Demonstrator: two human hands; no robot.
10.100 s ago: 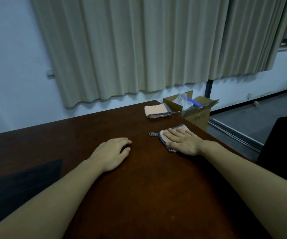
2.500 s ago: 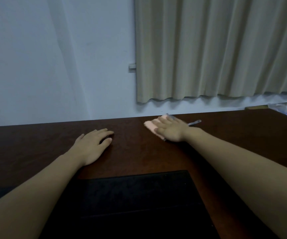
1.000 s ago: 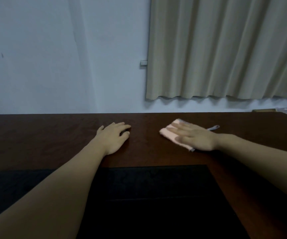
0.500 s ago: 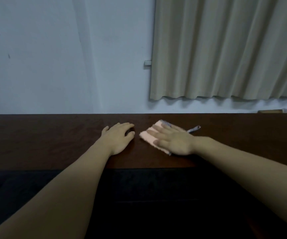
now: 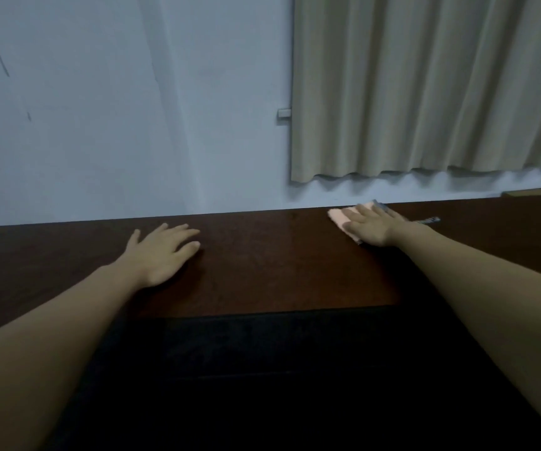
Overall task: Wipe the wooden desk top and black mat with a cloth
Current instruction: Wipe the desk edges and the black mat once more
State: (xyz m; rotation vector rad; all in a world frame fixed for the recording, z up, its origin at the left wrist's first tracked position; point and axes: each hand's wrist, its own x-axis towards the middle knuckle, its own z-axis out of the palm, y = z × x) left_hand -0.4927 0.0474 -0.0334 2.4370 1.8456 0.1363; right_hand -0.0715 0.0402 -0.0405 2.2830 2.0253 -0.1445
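A dark brown wooden desk top (image 5: 262,265) runs across the view to a far edge against the wall. A black mat (image 5: 279,369) covers its near part, between my forearms. My right hand (image 5: 370,227) presses flat, fingers spread, on a folded pink cloth (image 5: 337,218) close to the desk's far edge; a patterned loop of the cloth (image 5: 428,220) trails to the right of my wrist. My left hand (image 5: 165,250) lies palm down on the bare wood at the left, holding nothing.
A pale wall (image 5: 116,109) rises right behind the desk's far edge. A beige curtain (image 5: 425,83) hangs above the right half. The top of a cardboard box (image 5: 526,192) shows just past the desk at far right.
My right hand has slid the cloth to the right and away from me, toward the desk's far edge, away from my left hand. The left hand has stayed flat on the wood.
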